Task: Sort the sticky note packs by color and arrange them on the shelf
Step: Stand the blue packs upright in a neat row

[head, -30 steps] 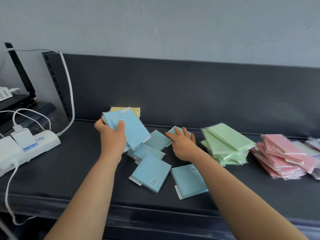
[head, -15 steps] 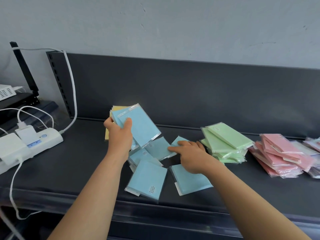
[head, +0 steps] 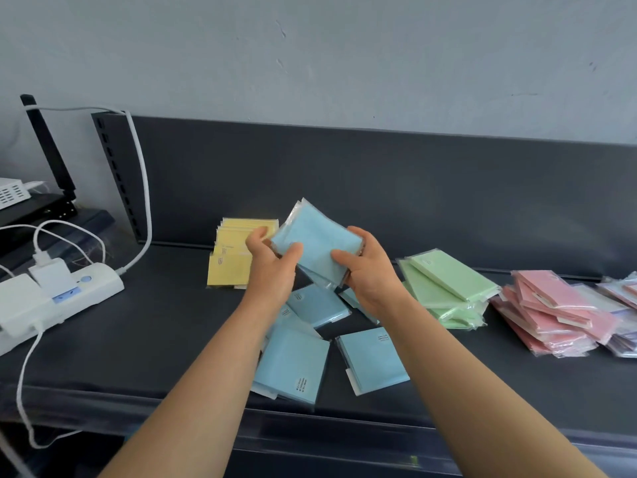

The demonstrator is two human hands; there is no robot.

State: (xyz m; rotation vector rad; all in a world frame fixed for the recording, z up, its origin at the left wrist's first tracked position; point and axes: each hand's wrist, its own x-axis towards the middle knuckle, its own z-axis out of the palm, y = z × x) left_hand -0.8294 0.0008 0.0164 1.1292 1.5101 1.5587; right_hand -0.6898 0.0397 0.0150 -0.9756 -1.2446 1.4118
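Note:
A stack of blue sticky note packs is lifted above the dark shelf. My left hand grips its left edge and my right hand grips its right edge. Under my hands several more blue packs lie loose on the shelf. Yellow packs lie in a pile to the left. To the right sits a green pile, then a pink pile, and pale purple packs at the frame's edge.
A white power strip with plugs and white cables sits on the shelf's left end. A black router with an antenna stands beyond it. The shelf's back panel rises behind the piles.
My right hand left the loose packs on the shelf and came up to hold the blue stack's right side. My left hand carried that stack rightward, uncovering the yellow pile.

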